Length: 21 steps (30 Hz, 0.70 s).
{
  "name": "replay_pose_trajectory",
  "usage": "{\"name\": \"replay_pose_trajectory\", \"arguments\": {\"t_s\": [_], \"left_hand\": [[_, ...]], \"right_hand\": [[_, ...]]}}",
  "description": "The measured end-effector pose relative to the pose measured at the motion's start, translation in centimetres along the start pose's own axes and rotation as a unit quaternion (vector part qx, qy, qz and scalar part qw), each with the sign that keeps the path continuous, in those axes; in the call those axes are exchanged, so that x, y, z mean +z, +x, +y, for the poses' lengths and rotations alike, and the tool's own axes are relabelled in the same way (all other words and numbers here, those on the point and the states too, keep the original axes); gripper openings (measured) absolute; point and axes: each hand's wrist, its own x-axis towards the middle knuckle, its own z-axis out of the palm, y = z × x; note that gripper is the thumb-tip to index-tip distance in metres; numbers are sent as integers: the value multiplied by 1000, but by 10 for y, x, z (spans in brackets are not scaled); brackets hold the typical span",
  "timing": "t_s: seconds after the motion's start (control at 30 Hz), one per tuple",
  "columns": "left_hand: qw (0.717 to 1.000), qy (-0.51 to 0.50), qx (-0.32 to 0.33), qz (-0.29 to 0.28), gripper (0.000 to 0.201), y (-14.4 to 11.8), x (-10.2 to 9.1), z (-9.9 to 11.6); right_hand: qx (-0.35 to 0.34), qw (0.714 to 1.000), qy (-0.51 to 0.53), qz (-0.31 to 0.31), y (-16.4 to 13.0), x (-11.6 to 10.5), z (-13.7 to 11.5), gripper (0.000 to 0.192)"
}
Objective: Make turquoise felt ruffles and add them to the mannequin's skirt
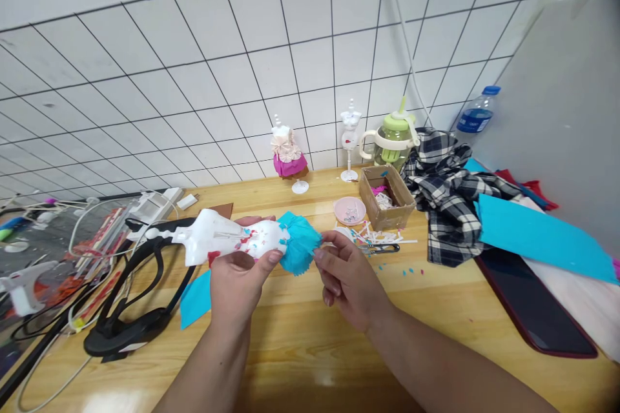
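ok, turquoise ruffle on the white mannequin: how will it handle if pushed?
The turquoise ruffle likely flexes easily: its pleats look thin. Its jagged edge, at the right hand, may crease or tear if pinched hard. Probably light too, a small layered piece on the white mannequin.

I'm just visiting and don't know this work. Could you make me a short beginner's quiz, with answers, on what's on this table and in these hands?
1. Multiple choice: What does the left hand hold?
A) a pink dish
B) a white mannequin
C) a water bottle

2. True or false: The plaid cloth lies to the right of the cardboard box in the picture.

3. Fill in the colour: The right hand has its fingers at the edge of a ____ frill.

Key: 1. B; 2. true; 3. blue.
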Motion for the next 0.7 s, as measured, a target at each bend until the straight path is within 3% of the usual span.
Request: {"name": "replay_pose_trajectory", "arguments": {"t_s": [0.07, 0.27, 0.43, 0.7], "left_hand": [[1000, 14, -9, -1, 48, 0, -1, 1], [999, 28, -14, -11, 50, 2, -3, 2], [1000, 24, -4, 3, 47, 3, -3, -1], [999, 44, -19, -1, 53, 1, -1, 4]], "right_hand": [[11, 1000, -2, -16, 0, 0, -1, 29], [127, 987, 62, -79, -1, -2, -4, 30], [144, 973, 132, -122, -4, -1, 0, 29], [129, 981, 126, -70, -4, 2, 5, 32]]}}
